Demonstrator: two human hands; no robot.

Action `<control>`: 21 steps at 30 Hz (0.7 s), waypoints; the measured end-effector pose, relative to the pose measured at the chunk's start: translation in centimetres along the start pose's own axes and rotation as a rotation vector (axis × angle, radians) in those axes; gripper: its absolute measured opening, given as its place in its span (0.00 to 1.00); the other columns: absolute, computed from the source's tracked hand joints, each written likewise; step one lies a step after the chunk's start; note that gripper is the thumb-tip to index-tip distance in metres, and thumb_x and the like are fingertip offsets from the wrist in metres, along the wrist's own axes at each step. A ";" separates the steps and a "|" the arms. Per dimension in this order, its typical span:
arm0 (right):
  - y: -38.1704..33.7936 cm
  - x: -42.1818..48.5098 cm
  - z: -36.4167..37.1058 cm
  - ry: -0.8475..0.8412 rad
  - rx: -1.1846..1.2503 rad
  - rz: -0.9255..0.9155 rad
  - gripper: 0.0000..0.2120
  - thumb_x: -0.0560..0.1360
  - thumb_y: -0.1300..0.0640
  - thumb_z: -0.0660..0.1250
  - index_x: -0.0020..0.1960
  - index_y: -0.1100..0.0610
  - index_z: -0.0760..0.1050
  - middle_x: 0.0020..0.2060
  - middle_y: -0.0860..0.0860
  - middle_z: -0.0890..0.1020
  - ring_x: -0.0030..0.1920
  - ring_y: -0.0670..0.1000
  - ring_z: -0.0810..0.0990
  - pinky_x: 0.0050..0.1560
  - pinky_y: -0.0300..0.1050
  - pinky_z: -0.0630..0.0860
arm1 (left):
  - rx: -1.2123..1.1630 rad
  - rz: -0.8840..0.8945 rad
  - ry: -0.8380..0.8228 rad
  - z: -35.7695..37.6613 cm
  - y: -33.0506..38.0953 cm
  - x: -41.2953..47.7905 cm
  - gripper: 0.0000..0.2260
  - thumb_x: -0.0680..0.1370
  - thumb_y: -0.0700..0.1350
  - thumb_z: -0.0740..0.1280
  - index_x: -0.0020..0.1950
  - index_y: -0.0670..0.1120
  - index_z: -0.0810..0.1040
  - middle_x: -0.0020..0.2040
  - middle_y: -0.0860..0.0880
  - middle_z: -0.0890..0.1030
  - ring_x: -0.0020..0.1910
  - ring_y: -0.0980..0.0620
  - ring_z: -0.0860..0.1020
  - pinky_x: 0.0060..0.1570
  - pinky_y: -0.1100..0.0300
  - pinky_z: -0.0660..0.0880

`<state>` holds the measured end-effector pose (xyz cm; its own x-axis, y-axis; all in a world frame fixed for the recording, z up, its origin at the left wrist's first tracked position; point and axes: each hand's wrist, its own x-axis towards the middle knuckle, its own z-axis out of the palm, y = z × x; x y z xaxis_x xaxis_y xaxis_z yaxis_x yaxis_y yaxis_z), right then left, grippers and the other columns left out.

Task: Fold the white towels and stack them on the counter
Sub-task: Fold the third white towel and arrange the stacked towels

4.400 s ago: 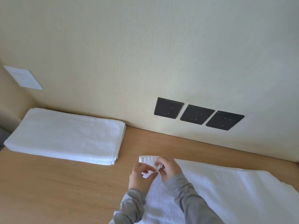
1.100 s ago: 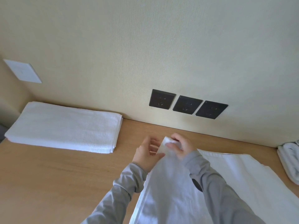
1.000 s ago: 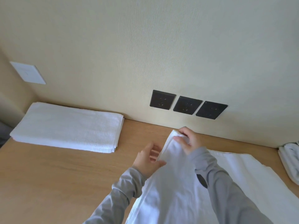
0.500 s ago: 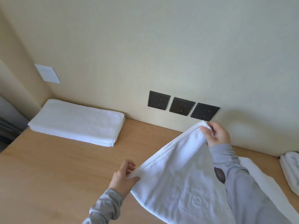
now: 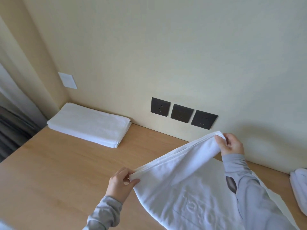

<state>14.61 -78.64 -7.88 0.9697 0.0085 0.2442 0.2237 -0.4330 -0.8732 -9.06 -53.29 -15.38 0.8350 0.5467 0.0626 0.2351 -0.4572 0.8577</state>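
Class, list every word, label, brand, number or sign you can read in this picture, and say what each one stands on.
No text here can be read with certainty.
held towel: raised woven lettering inside a frame, too faint and creased to read.
black wall sockets: no legible marking.
white wall plate: no text shows.
folded towels on the counter: no text shows.

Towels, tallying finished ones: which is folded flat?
The folded towel in the left corner. The held towel hangs between left hand and right hand; the rightmost towel is bunched.
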 end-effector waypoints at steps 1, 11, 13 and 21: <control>0.1 0.0 -0.2 0.001 0.000 0.000 0.12 0.64 0.50 0.64 0.39 0.59 0.73 0.30 0.55 0.72 0.29 0.48 0.65 0.30 0.28 0.65 | 0.009 0.009 0.012 0.0 0.2 -0.1 0.19 0.64 0.33 0.77 0.34 0.56 0.74 0.40 0.64 0.78 0.34 0.62 0.74 0.37 0.76 0.69; -3.3 1.4 -4.8 0.144 0.147 -0.077 0.09 0.67 0.50 0.64 0.34 0.54 0.68 0.26 0.47 0.65 0.28 0.45 0.63 0.28 0.31 0.63 | 0.019 0.160 0.216 -2.8 6.9 3.6 0.10 0.69 0.37 0.74 0.37 0.50 0.76 0.30 0.53 0.76 0.34 0.59 0.74 0.34 0.75 0.68; -5.3 2.3 -6.4 0.195 0.186 -0.129 0.10 0.67 0.50 0.64 0.31 0.50 0.65 0.25 0.46 0.63 0.25 0.42 0.63 0.27 0.31 0.61 | -0.014 0.226 0.239 -3.6 9.6 5.3 0.08 0.72 0.37 0.72 0.38 0.48 0.75 0.31 0.51 0.75 0.33 0.55 0.72 0.34 0.71 0.67; -13.2 6.5 -14.2 0.391 0.335 -0.303 0.06 0.74 0.61 0.68 0.41 0.55 0.72 0.30 0.48 0.69 0.32 0.46 0.65 0.37 0.41 0.65 | -0.137 0.586 0.408 -6.9 24.3 11.0 0.02 0.73 0.46 0.62 0.42 0.48 0.71 0.35 0.51 0.72 0.34 0.65 0.71 0.35 0.74 0.66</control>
<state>16.54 -85.65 11.25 0.7642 -0.2727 0.5845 0.5648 -0.1548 -0.8106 2.44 -53.57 9.69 0.5466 0.4693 0.6935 -0.2803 -0.6779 0.6796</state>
